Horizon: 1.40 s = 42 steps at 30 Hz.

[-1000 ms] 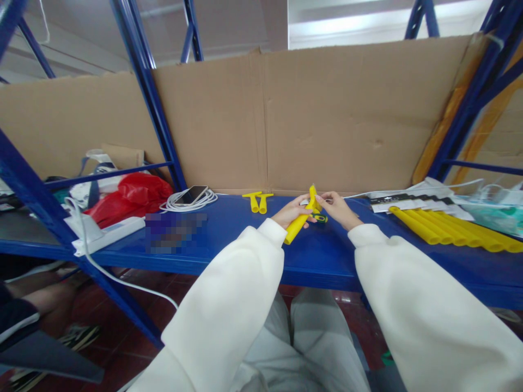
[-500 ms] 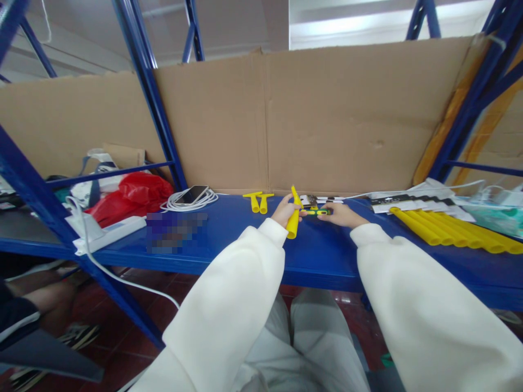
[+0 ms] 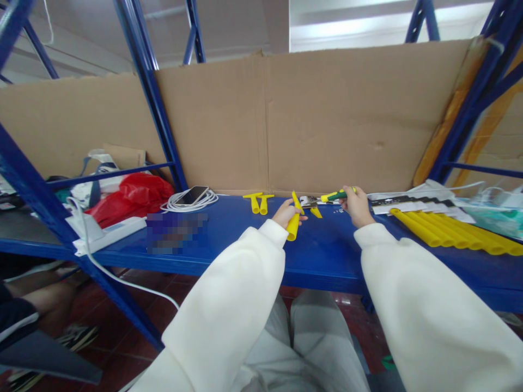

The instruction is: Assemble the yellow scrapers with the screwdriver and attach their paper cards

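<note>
My left hand (image 3: 285, 213) is closed around a yellow tool with a tubular handle (image 3: 292, 227), held tilted above the blue table. In my right hand (image 3: 356, 206) is a green and yellow screwdriver (image 3: 334, 195), its yellow end pointing left. Between my hands, a small yellow piece (image 3: 316, 212) lies near some small metal parts (image 3: 308, 202) at the back of the table. Two yellow T-shaped tools (image 3: 263, 204) lie side by side left of my left hand.
Several yellow tubes (image 3: 453, 231) and white-and-black cards (image 3: 412, 202) lie at the right. A phone (image 3: 192, 195) on a coiled white cable, a red bag (image 3: 134, 196) and a power strip (image 3: 116, 231) are at the left. Cardboard (image 3: 327, 120) stands behind.
My right hand has moved right and up, away from my left hand, with the screwdriver. The small yellow piece now shows between the hands. My left hand has barely moved.
</note>
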{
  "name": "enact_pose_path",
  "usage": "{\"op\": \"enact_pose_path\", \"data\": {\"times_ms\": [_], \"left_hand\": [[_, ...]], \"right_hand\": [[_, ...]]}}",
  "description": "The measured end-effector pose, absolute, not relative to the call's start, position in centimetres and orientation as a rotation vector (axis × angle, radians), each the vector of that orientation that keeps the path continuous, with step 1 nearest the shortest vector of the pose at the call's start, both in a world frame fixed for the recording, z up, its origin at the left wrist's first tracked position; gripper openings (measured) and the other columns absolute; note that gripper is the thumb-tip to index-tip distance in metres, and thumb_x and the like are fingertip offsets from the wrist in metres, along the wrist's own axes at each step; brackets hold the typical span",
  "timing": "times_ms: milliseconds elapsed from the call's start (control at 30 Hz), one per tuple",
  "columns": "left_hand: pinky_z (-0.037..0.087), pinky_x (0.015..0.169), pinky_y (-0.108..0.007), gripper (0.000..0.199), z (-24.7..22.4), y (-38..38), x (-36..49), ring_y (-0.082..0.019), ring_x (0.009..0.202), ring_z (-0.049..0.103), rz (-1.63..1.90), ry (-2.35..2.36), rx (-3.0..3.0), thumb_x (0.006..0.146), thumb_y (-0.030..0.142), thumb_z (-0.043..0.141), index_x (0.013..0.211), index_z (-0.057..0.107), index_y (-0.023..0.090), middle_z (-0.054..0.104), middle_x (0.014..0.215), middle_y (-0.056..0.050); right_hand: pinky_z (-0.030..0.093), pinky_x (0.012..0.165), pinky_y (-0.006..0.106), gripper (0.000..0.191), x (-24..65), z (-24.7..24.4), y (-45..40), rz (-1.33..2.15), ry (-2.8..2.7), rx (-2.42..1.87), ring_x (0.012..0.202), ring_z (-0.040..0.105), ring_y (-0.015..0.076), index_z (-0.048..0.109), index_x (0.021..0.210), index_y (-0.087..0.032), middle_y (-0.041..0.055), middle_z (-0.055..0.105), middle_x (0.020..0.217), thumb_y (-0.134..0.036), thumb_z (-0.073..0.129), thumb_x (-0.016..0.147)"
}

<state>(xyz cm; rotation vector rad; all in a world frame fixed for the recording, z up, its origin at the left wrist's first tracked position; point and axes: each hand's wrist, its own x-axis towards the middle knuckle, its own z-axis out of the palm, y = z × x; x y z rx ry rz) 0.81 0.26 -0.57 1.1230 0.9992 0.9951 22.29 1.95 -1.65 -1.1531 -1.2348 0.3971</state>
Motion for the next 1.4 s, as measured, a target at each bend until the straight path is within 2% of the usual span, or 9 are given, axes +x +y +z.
{"op": "enact_pose_path", "data": {"times_ms": [233, 433, 967, 1400], "left_hand": [[0.043, 0.042, -0.019, 0.071, -0.5, 0.2, 0.8, -0.015, 0.06, 0.069, 0.967, 0.991, 1.129, 0.076, -0.003, 0.05, 0.142, 0.036, 0.019, 0.064, 0.117, -0.015], [0.042, 0.041, -0.018, 0.069, -0.4, 0.0, 0.8, -0.015, 0.062, 0.07, 0.964, 0.979, 1.12, 0.079, -0.003, 0.047, 0.143, 0.035, 0.019, 0.064, 0.121, -0.016], [0.043, 0.042, -0.019, 0.067, -0.1, -0.2, 0.8, -0.012, 0.056, 0.067, 0.948, 0.931, 1.131, 0.082, -0.002, 0.046, 0.144, 0.033, 0.019, 0.065, 0.121, -0.016], [0.044, 0.044, -0.019, 0.069, -0.2, -0.2, 0.6, -0.012, 0.06, 0.067, 0.944, 0.864, 1.109, 0.081, -0.002, 0.049, 0.144, 0.035, 0.02, 0.065, 0.121, -0.015]], "right_hand": [[0.033, 0.04, 0.023, 0.027, 21.3, -1.0, 1.4, 0.634, -1.031, -1.033, 0.04, 0.043, 0.0116, 0.04, 0.071, -0.025, -0.0033, 0.048, 0.048, -0.043, 0.058, 0.08], [0.032, 0.037, 0.024, 0.026, 21.2, -0.9, 1.1, 0.634, -1.053, -1.014, 0.04, 0.042, 0.0119, 0.041, 0.071, -0.025, -0.0036, 0.047, 0.048, -0.044, 0.058, 0.08], [0.03, 0.032, 0.016, 0.021, 20.1, 0.0, 0.0, 0.733, -0.859, -0.953, 0.032, 0.039, 0.0075, 0.045, 0.067, -0.021, -0.0041, 0.05, 0.042, -0.022, 0.055, 0.085], [0.028, 0.031, 0.015, 0.021, 20.2, 0.0, -0.1, 0.753, -0.788, -0.946, 0.031, 0.037, 0.0068, 0.043, 0.069, -0.022, -0.0058, 0.049, 0.042, -0.019, 0.052, 0.087]]}}
